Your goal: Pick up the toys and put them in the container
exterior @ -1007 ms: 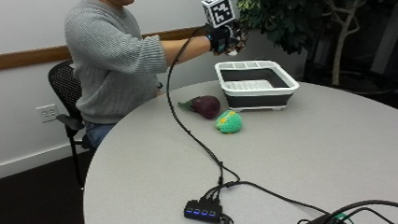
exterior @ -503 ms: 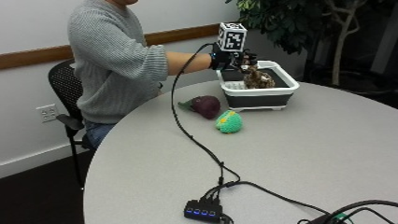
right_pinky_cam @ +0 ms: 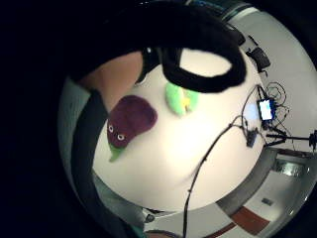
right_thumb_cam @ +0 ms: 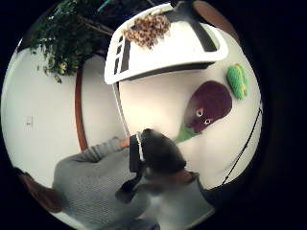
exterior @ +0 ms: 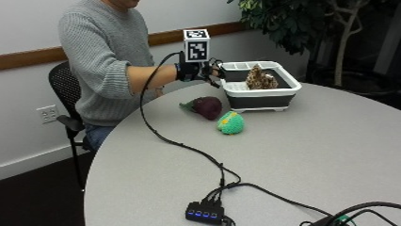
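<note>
On the round grey table (exterior: 325, 155) sits a white bin (exterior: 260, 92) with a brown spotted toy (exterior: 260, 77) inside. Just beside the bin lie a purple toy (exterior: 206, 106) and a green toy (exterior: 230, 123). Above the bin's edge hovers the gloved hand (exterior: 199, 71); I cannot tell how its fingers are.

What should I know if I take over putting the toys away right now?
Hand: the gloved right hand is in the air beside the container's near end, holding nothing. I can't tell how its fingers are.
Done: one brown spiky toy is already in the white and black container.
Left: the purple eggplant toy and the green and yellow ball toy lie on the table in front of the container, close together.
Next: probably pick up the eggplant, since it is nearer the hand, drop it in, then the green one.
</note>
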Tool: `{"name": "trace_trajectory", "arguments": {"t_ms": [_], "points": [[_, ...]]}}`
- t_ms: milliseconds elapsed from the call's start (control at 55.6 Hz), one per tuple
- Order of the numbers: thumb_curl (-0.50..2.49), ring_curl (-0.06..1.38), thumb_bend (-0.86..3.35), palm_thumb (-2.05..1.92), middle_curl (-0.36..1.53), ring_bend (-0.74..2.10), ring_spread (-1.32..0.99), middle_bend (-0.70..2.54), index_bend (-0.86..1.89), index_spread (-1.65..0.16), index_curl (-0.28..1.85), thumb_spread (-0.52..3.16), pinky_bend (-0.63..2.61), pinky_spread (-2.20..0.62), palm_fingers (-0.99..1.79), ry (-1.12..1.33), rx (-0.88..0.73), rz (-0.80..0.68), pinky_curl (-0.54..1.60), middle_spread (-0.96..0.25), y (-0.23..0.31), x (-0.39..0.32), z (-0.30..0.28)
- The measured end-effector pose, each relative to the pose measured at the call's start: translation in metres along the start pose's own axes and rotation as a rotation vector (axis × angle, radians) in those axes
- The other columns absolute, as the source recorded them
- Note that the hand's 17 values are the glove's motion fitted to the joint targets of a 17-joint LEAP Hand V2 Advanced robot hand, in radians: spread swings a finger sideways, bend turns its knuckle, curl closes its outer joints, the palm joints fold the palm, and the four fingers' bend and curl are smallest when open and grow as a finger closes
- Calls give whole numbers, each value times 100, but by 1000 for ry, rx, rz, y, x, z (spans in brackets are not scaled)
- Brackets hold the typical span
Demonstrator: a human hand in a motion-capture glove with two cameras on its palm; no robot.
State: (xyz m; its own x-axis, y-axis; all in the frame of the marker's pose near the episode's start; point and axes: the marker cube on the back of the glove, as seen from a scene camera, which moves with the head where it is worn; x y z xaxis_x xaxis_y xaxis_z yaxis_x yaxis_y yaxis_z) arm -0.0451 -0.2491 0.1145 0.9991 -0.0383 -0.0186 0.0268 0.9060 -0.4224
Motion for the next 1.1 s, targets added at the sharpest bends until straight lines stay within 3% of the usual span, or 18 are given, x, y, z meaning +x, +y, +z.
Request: {"name": "trace_trajectory", "arguments": {"t_ms": [126,198,234,270,306,324,378,575,665,719,809,935,1007,1097], "points": [[31,31,-3,-3,26,34,-14,22,23,-39,39,121,91,5,26,85,-42,-17,31,-17,6,-5,53],[31,32,-3,-2,29,44,-20,28,23,-39,38,123,83,1,43,408,-67,90,28,-20,3,24,91],[31,34,-2,-1,30,46,-23,29,24,-39,40,123,81,-1,43,391,-89,99,28,-21,1,21,112],[31,34,-2,-1,30,43,-24,29,27,-39,42,124,81,-1,39,256,-114,62,29,-22,0,8,132],[31,32,-2,-1,29,27,-22,20,31,-40,45,124,87,0,13,185,-121,30,32,-23,-1,3,146],[31,32,-2,-1,29,22,-20,16,32,-40,47,125,89,1,-1,178,-116,19,34,-22,-1,1,150],[31,29,-2,-1,29,10,-17,15,34,-40,47,126,91,2,-9,200,-101,11,34,-22,-3,-5,155],[32,18,-1,1,27,11,-12,14,42,-43,47,126,98,5,-7,179,-51,33,34,-20,-10,-1,158],[34,19,1,5,27,19,-12,17,45,-43,49,131,101,4,3,271,37,40,35,-20,-17,3,154],[38,22,11,20,31,34,-19,28,37,-42,46,143,95,-4,32,379,95,47,31,-21,-23,8,151],[48,28,25,47,35,57,-32,37,35,-42,47,143,90,-20,60,293,139,15,30,-25,-29,-4,144],[61,37,27,59,46,67,-48,57,61,-44,61,127,75,-31,80,250,140,-8,31,-28,-27,-12,132],[66,41,27,60,52,72,-53,63,69,-43,69,120,75,-35,80,161,168,-63,33,-29,-22,-20,96],[73,45,25,60,57,77,-58,69,74,-41,74,110,76,-37,79,128,279,-170,35,-29,-22,-23,5]]}}
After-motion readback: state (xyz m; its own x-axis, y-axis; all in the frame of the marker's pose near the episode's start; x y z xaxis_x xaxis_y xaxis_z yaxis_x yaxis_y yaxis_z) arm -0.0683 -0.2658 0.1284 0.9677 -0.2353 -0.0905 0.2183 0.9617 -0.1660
